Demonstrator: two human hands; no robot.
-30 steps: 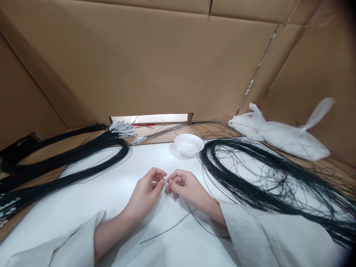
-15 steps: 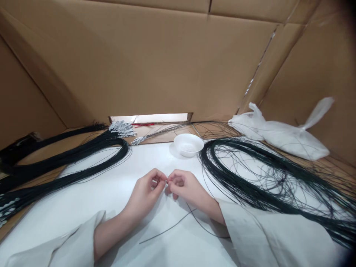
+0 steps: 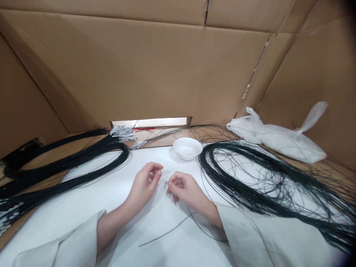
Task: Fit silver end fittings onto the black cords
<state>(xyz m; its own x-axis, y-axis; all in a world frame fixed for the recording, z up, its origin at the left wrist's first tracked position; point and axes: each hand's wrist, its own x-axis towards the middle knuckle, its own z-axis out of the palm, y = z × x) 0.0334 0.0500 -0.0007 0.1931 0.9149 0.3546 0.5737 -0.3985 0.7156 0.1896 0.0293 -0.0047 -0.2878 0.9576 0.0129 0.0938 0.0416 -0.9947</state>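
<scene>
My right hand (image 3: 185, 188) pinches a thin black cord (image 3: 168, 234) between thumb and fingertips; short ends poke out to the left of the pinch. The rest of that cord emerges below the hand and crosses over itself on the white tabletop (image 3: 122, 237). Just left of it, apart from the cord, my left hand (image 3: 146, 181) hovers with its fingers curved and thumb separated, holding nothing visible. Beyond both hands stands a white bowl (image 3: 188, 144); its contents are too small to make out.
Thick bundles of black cord lie looped on the left (image 3: 94, 170) and right (image 3: 239, 181). White-tipped strands (image 3: 122, 132) rest at the back left near a red item (image 3: 143, 129). A knotted white plastic bag (image 3: 289, 142) sits back right. Cardboard walls (image 3: 155, 70) surround the table.
My left hand has let go at the meeting point of the fingertips and moved up and left. My right hand keeps its pinch on the cord. The view has tilted slightly.
</scene>
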